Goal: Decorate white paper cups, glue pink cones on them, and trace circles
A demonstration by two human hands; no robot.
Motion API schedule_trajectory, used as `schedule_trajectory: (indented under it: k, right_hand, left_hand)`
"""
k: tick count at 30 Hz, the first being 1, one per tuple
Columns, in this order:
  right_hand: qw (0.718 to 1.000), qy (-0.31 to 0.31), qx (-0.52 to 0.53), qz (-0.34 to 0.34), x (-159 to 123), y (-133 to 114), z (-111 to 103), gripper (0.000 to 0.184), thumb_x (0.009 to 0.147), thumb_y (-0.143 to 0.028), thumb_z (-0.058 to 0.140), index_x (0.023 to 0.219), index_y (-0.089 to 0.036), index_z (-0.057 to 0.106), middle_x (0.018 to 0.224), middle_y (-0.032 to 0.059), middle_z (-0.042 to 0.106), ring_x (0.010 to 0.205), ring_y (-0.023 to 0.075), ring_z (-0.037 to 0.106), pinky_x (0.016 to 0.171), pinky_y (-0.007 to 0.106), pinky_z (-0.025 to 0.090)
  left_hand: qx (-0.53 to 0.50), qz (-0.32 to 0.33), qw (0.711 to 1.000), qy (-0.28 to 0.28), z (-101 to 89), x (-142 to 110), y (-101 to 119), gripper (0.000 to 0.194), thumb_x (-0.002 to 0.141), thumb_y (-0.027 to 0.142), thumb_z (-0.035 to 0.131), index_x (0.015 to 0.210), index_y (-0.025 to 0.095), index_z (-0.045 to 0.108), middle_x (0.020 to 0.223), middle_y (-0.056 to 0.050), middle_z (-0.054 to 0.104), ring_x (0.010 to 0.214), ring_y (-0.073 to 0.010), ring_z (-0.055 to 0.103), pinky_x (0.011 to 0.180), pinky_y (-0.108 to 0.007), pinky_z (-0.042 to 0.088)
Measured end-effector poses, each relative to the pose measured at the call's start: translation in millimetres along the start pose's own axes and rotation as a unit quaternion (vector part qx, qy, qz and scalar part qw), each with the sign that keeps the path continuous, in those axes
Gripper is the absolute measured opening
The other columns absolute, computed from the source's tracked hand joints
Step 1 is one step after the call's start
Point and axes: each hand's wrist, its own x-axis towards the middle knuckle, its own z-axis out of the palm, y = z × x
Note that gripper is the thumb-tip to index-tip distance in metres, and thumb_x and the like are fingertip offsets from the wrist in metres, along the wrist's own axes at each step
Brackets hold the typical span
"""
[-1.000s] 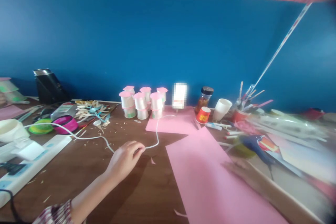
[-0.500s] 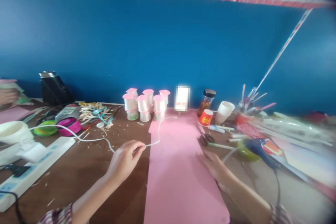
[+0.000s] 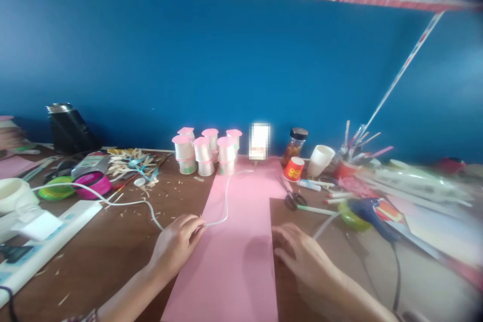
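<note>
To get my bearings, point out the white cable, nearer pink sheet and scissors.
White cable point(image 3: 227, 200), head view: far stretch.
Nearer pink sheet point(image 3: 236, 254), head view: bare middle.
Scissors point(image 3: 296, 200), head view: dark handles.

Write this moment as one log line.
left hand: pinches white cable | right hand: open, near pink sheet | scissors: beyond right hand

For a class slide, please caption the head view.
Left hand pinching a white cable, right hand at the edge of pink paper.

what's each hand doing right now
Left hand: closed, holding the thin white cable.
Right hand: open, loosely curled at the edge of the long pink paper sheet, no object visible in it.
</note>
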Motion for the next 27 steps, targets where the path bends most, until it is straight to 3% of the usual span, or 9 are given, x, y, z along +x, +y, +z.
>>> schedule_trajectory:
  k: [3,6,9,20,24,27]
  right_hand:
    - [0.992,-0.042,-0.072,-0.098,-9.1,-18.5,7.7,0.039,0.083,-0.021,0.058,0.122,-0.018,0.060,0.124,0.0115,0.062,0.117,0.0250,0.055,0.103,0.038,0.042]
    - [0.965,-0.137,-0.115,-0.194,-14.3,-25.1,24.0,0.053,0.082,-0.042,0.065,0.131,-0.025,0.054,0.139,0.0114,0.052,0.129,0.0303,0.046,0.105,0.042,0.041]
    - [0.941,-0.193,-0.144,-0.238,-16.2,-22.8,30.5,0.057,0.084,-0.054,0.059,0.134,-0.029,0.052,0.143,0.0130,0.048,0.131,0.0342,0.044,0.105,0.049,0.040]
    - [0.957,-0.217,-0.098,-0.163,-38.0,-11.6,-16.9,0.052,0.090,-0.032,0.054,0.141,-0.027,0.044,0.150,0.0060,0.037,0.140,0.0246,0.031,0.115,0.042,0.027]
    - [0.969,-0.166,-0.084,-0.160,-42.1,-3.9,-21.3,0.051,0.084,-0.028,0.059,0.134,-0.018,0.052,0.144,0.0089,0.047,0.136,0.0250,0.038,0.114,0.041,0.030]
    - [0.979,-0.084,-0.110,-0.151,-44.6,8.7,-21.0,0.039,0.086,-0.022,0.055,0.125,-0.016,0.060,0.132,0.0097,0.059,0.132,0.0247,0.044,0.112,0.041,0.035]
  left_hand:
    - [0.005,0.005,1.000,0.006,1.0,0.4,1.6,0.015,0.091,0.027,0.050,0.091,0.023,0.065,0.088,-0.001,0.069,0.079,-0.0149,0.066,0.067,-0.024,0.049]
    - [0.010,0.007,1.000,0.013,1.7,1.1,2.6,0.015,0.091,0.026,0.050,0.090,0.023,0.065,0.087,-0.001,0.069,0.078,-0.0144,0.065,0.067,-0.024,0.049]
    - [0.015,0.013,1.000,0.021,1.6,0.5,3.1,0.014,0.090,0.026,0.051,0.089,0.023,0.065,0.087,-0.001,0.069,0.078,-0.0147,0.065,0.067,-0.024,0.049]
    - [0.038,0.043,0.998,0.020,10.2,-8.1,0.2,0.016,0.090,0.030,0.052,0.099,0.023,0.063,0.092,-0.002,0.070,0.083,-0.0178,0.066,0.074,-0.029,0.051]
    - [0.054,0.067,0.996,0.009,12.1,-12.6,-1.5,0.023,0.089,0.034,0.052,0.106,0.022,0.061,0.099,-0.005,0.069,0.090,-0.0208,0.065,0.078,-0.032,0.051]
    - [0.057,0.076,0.995,0.007,8.9,-15.5,6.1,0.027,0.088,0.037,0.053,0.110,0.023,0.060,0.106,-0.006,0.067,0.095,-0.0224,0.064,0.083,-0.034,0.049]
